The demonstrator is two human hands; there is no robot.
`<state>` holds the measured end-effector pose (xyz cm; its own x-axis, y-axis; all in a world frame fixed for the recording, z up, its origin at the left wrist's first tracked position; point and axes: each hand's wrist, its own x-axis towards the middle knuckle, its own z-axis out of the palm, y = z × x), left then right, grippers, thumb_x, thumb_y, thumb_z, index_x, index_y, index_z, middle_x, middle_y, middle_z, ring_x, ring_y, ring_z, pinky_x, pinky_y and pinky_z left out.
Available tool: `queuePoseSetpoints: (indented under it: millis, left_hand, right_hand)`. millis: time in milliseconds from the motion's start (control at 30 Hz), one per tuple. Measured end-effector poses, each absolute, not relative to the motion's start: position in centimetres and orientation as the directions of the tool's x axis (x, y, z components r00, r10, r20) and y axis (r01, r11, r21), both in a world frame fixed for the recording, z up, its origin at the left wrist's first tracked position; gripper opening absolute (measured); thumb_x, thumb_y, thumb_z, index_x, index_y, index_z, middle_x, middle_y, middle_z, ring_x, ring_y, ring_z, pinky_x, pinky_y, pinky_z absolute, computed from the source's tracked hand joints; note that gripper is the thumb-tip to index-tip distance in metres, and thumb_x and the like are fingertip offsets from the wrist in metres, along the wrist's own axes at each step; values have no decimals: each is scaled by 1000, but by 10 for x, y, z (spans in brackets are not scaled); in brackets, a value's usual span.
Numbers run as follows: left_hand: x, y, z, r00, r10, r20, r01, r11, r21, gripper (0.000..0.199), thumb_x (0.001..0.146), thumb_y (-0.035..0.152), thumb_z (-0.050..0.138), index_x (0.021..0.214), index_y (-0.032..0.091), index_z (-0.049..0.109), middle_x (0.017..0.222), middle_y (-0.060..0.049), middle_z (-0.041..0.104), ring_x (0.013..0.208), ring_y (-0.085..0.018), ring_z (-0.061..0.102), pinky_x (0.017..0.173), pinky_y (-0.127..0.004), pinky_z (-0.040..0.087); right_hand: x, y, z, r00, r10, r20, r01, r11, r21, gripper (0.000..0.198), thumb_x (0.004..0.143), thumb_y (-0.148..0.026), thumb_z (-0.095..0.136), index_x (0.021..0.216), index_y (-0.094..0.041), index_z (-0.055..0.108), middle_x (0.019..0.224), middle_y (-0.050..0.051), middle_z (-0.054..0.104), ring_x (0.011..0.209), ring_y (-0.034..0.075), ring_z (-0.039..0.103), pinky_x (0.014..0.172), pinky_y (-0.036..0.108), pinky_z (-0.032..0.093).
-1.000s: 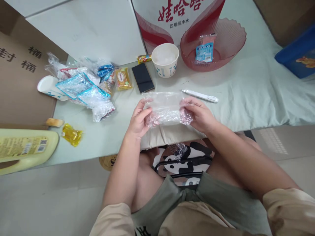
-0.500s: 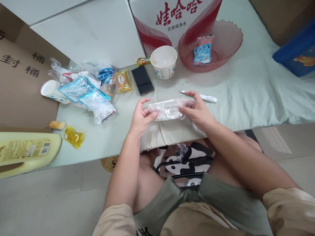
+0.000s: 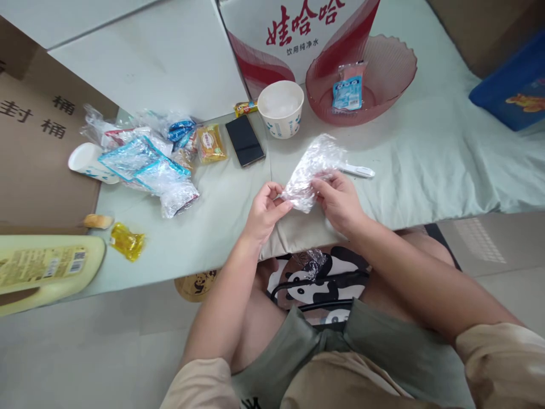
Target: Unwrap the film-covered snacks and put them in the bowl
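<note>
Crinkled clear plastic wrapper (image 3: 314, 162) held over worktop (image 3: 225, 207), near upright paper cup (image 3: 284, 126). Left hand (image 3: 263, 213) closed in pinch on lower left corner; right hand (image 3: 340, 203) pinching right edge. Probably light, limp, slippery; best gripped by opposite edges.

At twelve o'clock in the view stands a white paper cup with blue print (image 3: 279, 126); a flat black rectangular phone (image 3: 246, 141) lies at eleven. At one, a ribbed translucent pink bowl (image 3: 389, 76) holds a blue-and-pink plastic packet (image 3: 348, 94).
</note>
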<state>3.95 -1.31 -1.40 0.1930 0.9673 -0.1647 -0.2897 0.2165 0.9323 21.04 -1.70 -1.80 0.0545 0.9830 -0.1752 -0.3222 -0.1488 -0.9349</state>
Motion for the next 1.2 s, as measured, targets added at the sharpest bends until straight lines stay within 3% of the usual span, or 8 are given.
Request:
queuePoseSetpoints:
  millis: [100,267,467,567,700,900,1067,1200]
  left_hand:
    - [30,-11,-13,224,963,-150,-216,199,956,48,64,51,87,87,20,60,93,-2,70,83,-14,66,73,-24,54]
    - [24,-12,-15,320,922,-218,8,228,974,35,76,47,79,90,17,66,72,-2,68,60,-13,61,57,-26,48]
    - [25,-16,-14,244,953,-178,-33,192,981,37,78,40,79,106,22,65,59,5,62,48,-11,55,50,-23,44]
    - [22,-15,-8,276,940,-202,-136,246,960,32,73,40,82,95,22,67,62,4,63,51,-11,57,52,-23,49]
    - [17,-12,-2,340,915,-217,-193,293,936,25,70,41,79,77,19,69,66,1,64,54,-11,57,52,-23,50]
    - [16,-9,-4,238,954,-182,-145,220,965,43,66,54,84,78,18,63,66,3,59,51,-7,49,48,-20,42]
    - [33,-7,-6,171,971,-168,-184,199,963,73,55,35,95,114,28,54,92,3,69,72,-11,65,65,-22,51]
    - [41,2,-14,208,956,-205,-69,223,972,54,62,39,93,101,20,62,91,-1,72,83,-15,68,78,-28,53]
  right_hand:
    - [215,-18,-17,74,991,-112,-179,-97,-979,20,75,-34,68,83,-23,53,74,-2,55,67,13,52,64,29,45]
    - [219,-28,-9,-271,954,-129,27,-127,-992,14,84,-34,63,89,-22,57,65,-4,51,57,11,45,54,27,35]
    - [216,-29,-14,-297,938,-178,-118,-221,-968,45,86,-38,65,127,-24,50,57,-10,44,49,11,40,51,26,30]
    - [216,-27,-14,-282,941,-189,-237,-259,-937,65,84,-34,66,144,-27,42,58,-11,42,48,11,38,51,26,29]
    - [216,-24,-10,-314,930,-193,-284,-286,-915,36,75,-30,66,111,-24,63,69,-5,52,54,10,42,54,26,34]
    - [219,-19,-7,-372,910,-182,-193,-267,-944,24,82,-44,55,76,-20,55,75,1,55,67,13,51,62,29,42]
    - [221,-17,-13,-226,970,-85,27,-81,-996,33,75,-34,69,90,-24,41,73,-6,49,60,10,46,59,26,36]
    - [227,-14,-13,-186,982,-24,-49,-34,-998,46,77,-31,64,115,-26,39,86,-5,53,64,11,53,63,29,41]
